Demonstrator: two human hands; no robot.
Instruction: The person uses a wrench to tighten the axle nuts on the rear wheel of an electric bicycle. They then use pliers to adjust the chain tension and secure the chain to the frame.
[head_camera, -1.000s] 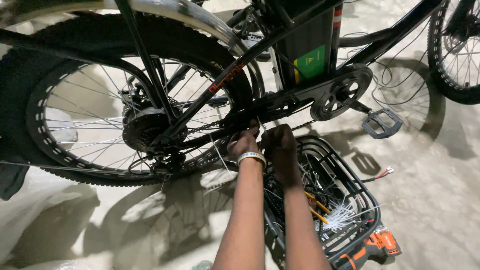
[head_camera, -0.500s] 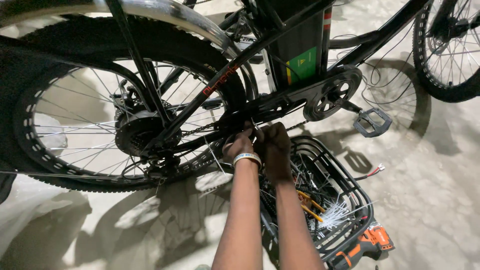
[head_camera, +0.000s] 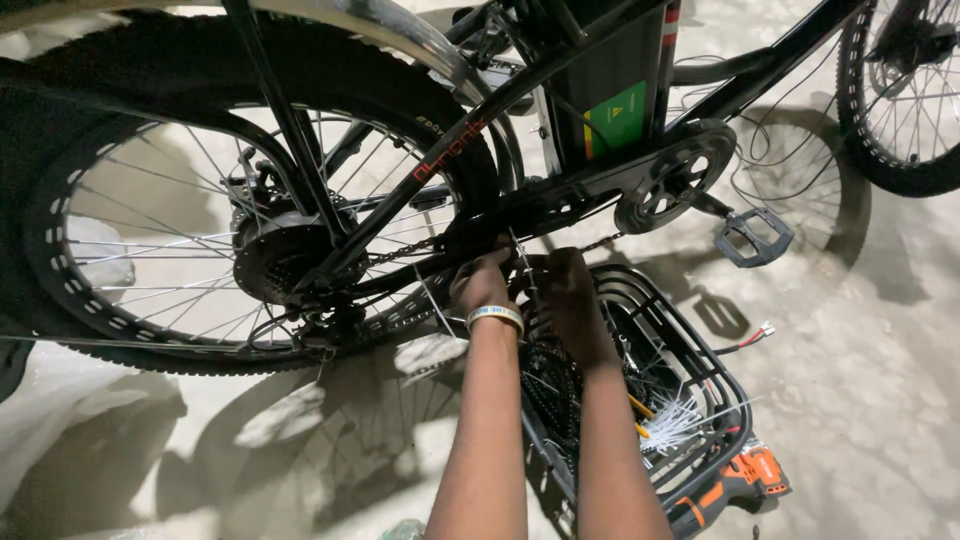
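A black bicycle stands in front of me, its fat rear wheel (head_camera: 130, 300) at the left and its chainring (head_camera: 672, 178) and pedal (head_camera: 752, 236) at the right. Both my hands reach up to the lower frame stay (head_camera: 420, 235) beside the chain. My left hand (head_camera: 483, 284), with a pale wristband, has its fingers curled at the stay. My right hand (head_camera: 572, 300), dark in the shadow, is close beside it. A thin white cable tie (head_camera: 520, 255) sticks up between them, and both hands pinch at it. The fingertips are hidden against the dark frame.
A black wire basket (head_camera: 720, 400) lies on the pale floor under my right arm, holding a bundle of white cable ties (head_camera: 672, 420). An orange and black power drill (head_camera: 742, 480) lies by its corner. A loose cable end (head_camera: 752, 336) lies nearby. A second wheel (head_camera: 900, 120) is at the top right.
My hands have stayed at the same spot on the stay, shifting only slightly. The view has drifted a little, so the bicycle sits further left.
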